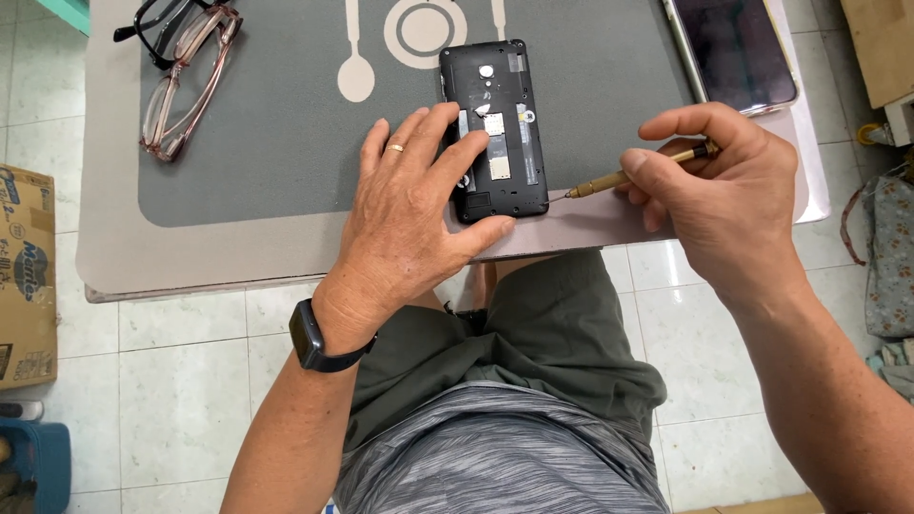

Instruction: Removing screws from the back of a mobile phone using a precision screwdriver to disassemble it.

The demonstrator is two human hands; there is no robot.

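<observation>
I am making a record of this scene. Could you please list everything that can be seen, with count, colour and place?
opened phone: one, black, mat centre
screwdriver: one, brass, right of phone
glasses: two pairs, black and pink, mat top left
placemat: one, grey, on table
tablet: one, dark screen, top right
cardboard box: one, brown, floor left
left hand: steadies phone, ring, dark watch
right hand: grips screwdriver

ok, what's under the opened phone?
The opened phone lies on a grey placemat printed with a white cutlery motif. The left hand covers its lower left edge, so the mat there is hidden.
</observation>
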